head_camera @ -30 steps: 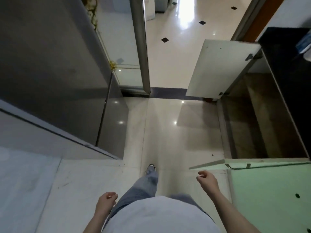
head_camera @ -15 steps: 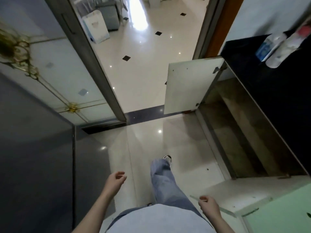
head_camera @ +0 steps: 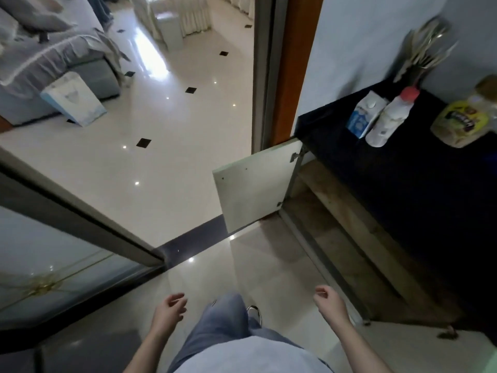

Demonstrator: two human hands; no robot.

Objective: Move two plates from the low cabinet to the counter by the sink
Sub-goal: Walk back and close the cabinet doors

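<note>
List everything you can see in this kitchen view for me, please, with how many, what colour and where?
Low cabinet: one, wooden shelves inside, under the counter at right; no plates visible in it.
Cabinet door: one, pale, swung open toward the doorway.
Counter: one, black, right side.
Carton: one, blue and white, on the counter.
Bottle: one, white with red cap, beside the carton.
Jar: one, yellow label, on the counter at far right, blurred.
Utensil holder: one, pale utensils, back corner of the counter.
Sofa: one, grey, next room, top left.
Bag: one, white and blue, on the floor by the sofa.
Left hand: empty, fingers loosely curled.
Right hand: empty, near the cabinet's front.
</note>
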